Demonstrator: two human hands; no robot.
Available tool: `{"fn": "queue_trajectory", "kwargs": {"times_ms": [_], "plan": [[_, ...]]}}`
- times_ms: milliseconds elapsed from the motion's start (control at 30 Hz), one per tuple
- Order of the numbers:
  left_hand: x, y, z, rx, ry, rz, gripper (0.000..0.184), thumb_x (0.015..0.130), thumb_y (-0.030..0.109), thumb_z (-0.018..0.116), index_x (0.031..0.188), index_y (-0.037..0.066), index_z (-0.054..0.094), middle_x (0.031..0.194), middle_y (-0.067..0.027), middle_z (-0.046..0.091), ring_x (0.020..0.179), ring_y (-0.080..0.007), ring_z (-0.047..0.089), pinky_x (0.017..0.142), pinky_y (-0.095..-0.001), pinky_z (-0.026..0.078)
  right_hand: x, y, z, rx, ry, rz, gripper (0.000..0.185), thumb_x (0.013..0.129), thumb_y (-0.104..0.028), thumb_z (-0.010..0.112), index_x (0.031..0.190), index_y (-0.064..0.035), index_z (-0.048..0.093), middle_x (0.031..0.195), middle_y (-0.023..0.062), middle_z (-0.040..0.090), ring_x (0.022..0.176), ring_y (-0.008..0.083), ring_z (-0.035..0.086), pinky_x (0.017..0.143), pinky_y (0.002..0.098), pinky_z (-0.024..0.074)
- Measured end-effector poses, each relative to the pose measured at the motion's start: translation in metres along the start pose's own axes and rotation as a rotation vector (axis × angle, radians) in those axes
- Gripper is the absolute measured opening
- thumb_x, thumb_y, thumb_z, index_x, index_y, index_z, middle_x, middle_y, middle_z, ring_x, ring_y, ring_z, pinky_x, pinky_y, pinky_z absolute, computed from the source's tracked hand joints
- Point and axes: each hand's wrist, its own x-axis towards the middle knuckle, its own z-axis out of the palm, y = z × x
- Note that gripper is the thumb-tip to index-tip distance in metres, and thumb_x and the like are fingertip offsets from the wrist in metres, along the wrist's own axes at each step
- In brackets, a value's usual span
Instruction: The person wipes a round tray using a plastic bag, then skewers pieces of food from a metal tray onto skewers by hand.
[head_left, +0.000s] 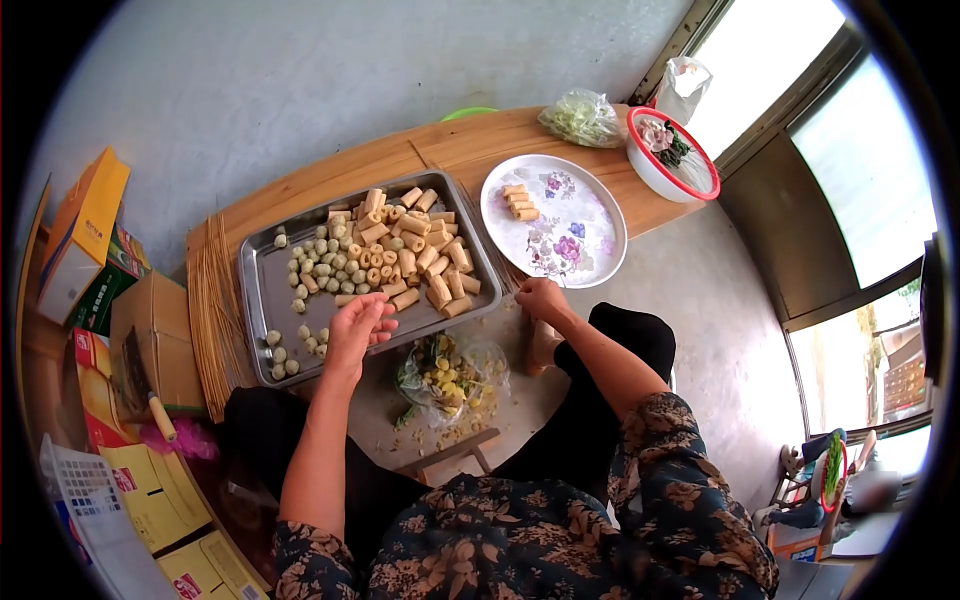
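Far left, as seen from beside the worker: one white perforated plastic basket (90,485) and one wide-bladed knife with a pale handle (162,418), near stacked cardboard boxes (92,235). Next, one bundle of long, thin, straw-brown sticks (215,310), too many to count, lies on the long, smooth wooden surface (480,140).

Centre: one rectangular, shiny grey metal tray (262,290) holds two kinds of pieces. Small, round, speckled grey-green balls (320,265) occupy its left and middle, some loose near the lower edge; short, hollow, tan cylindrical rolls (440,250) are heaped at right. Both are crowded beyond exact counting. The left hand (352,332) is above the tray's near edge, its fingers loosely curled and parted, with nothing visible between them. On the floor below, one clear plastic bag (450,380) contains yellow and green scraps.

Right of centre: the right hand (545,302) is near the tray's corner, fingers drawn together; whether they grip anything I cannot tell. Beyond it, one round, white, flower-patterned plate (612,230) bears four tan rolls, laid side by side.

Far right: one clear bag of pale leafy greens (582,120) stands just beside one red-rimmed white bowl (655,178) of pinkish pieces and dark leaves.
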Motion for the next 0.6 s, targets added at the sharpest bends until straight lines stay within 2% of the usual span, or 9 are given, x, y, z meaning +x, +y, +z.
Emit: {"fn": "queue_trajectory", "kwargs": {"times_ms": [67,100,167,200,267,367,433,533,600], "plan": [[-0.001,0.002,0.001,0.004,-0.002,0.003,0.030,0.094,0.026,0.053,0.113,0.004,0.056,0.098,-0.0060,0.062,0.081,-0.0142,0.062,0.067,-0.0266,0.050,-0.011,-0.008,-0.014,0.330,-0.194,0.082,0.021,0.079,-0.023,0.060,0.079,-0.0023,0.064,0.069,0.0079,0.064,0.062,0.0172,0.062,0.057,0.0296,0.0497],[-0.002,0.003,0.001,0.010,-0.003,0.004,0.031,0.093,0.027,0.053,0.113,0.004,0.056,0.098,-0.0061,0.062,0.081,-0.0143,0.062,0.067,-0.0268,0.050,-0.019,-0.014,-0.020,0.327,-0.192,0.081,0.021,0.079,-0.023,0.060,0.079,-0.0023,0.064,0.069,0.0079,0.064,0.062,0.0172,0.062,0.057,0.0296,0.0497],[0.000,0.002,0.002,0.011,-0.008,0.011,0.032,0.093,0.028,0.054,0.113,0.003,0.056,0.098,-0.0063,0.062,0.080,-0.0140,0.062,0.066,-0.0268,0.050,-0.044,-0.027,-0.030,0.826,-0.344,0.149,0.017,0.082,-0.020,0.059,0.081,-0.0036,0.062,0.067,0.0054,0.061,0.057,0.0134,0.057,0.051,0.0243,0.0455],[0.000,0.001,0.002,0.014,-0.011,0.016,0.033,0.093,0.029,0.054,0.114,0.003,0.056,0.098,-0.0065,0.062,0.078,-0.0136,0.063,0.065,-0.0268,0.050,-0.057,-0.031,-0.030,0.823,-0.344,0.147,0.017,0.082,-0.020,0.059,0.081,-0.0036,0.062,0.067,0.0054,0.061,0.057,0.0134,0.057,0.051,0.0243,0.0455],[-0.003,0.004,0.007,0.001,-0.011,-0.011,0.031,0.093,0.027,0.053,0.114,0.003,0.056,0.098,-0.0061,0.062,0.074,-0.0123,0.062,0.061,-0.0239,0.048,-0.090,-0.045,-0.024,1.111,-0.448,0.081,0.011,0.085,-0.018,0.058,0.085,-0.0066,0.059,0.066,0.0038,0.058,0.053,0.0123,0.053,0.048,0.0227,0.0424],[-0.004,0.001,0.013,-0.055,-0.002,-0.044,0.032,0.094,0.026,0.053,0.117,0.004,0.055,0.097,-0.0070,0.063,0.062,-0.0098,0.059,0.052,-0.0204,0.044,-0.151,-0.079,-0.016,0.967,-0.639,-0.080,0.014,0.089,-0.019,0.053,0.085,-0.0062,0.055,0.065,0.0021,0.057,0.054,0.0089,0.052,0.050,0.0206,0.0409],[-0.004,0.001,0.013,-0.227,-0.055,-0.056,0.036,0.094,0.028,0.053,0.120,0.004,0.053,0.099,-0.0087,0.062,0.056,-0.0087,0.054,0.046,-0.0205,0.040,-0.177,-0.089,-0.001,0.875,-0.776,-0.183,0.007,0.089,-0.012,0.053,0.086,-0.0050,0.055,0.068,0.0024,0.059,0.058,0.0076,0.053,0.052,0.0202,0.0426],[0.001,-0.005,0.005,-0.263,-0.071,-0.022,0.030,0.094,0.027,0.053,0.110,0.002,0.057,0.086,-0.0077,0.062,0.048,-0.0077,0.048,0.041,-0.0209,0.035,-0.187,-0.089,0.032,0.793,-0.908,-0.165,0.006,0.088,-0.009,0.053,0.086,-0.0044,0.055,0.072,0.0031,0.061,0.062,0.0077,0.055,0.055,0.0211,0.0437],[0.004,-0.010,0.002,-0.291,-0.080,-0.013,0.022,0.093,0.023,0.053,0.098,0.003,0.059,0.074,-0.0050,0.060,0.045,-0.0072,0.047,0.038,-0.0205,0.034,-0.185,-0.089,0.046,0.725,-0.880,-0.297,0.006,0.089,-0.010,0.053,0.088,-0.0050,0.054,0.074,0.0033,0.061,0.065,0.0082,0.058,0.056,0.0213,0.0438]]}}
